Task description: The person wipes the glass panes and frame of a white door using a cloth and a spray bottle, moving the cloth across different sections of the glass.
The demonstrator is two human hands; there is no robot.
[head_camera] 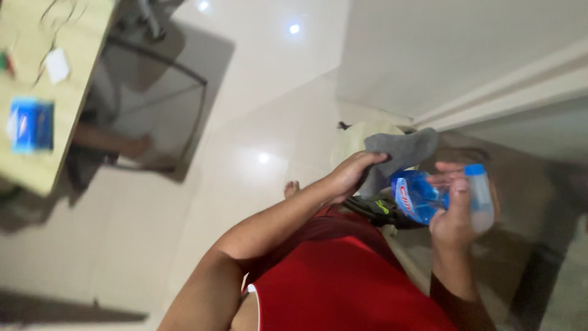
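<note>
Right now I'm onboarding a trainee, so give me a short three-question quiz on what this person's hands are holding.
1. True or false: the left hand holds a grey cloth.
2. What does the right hand hold? A) blue spray bottle B) sponge C) mug
3. Fill in: the blue box lies on a wooden ____.

Key: 1 true; 2 A; 3 table.

hands: 2 | grey cloth: 1 | blue spray bottle: 1 | wooden table: 1
</note>
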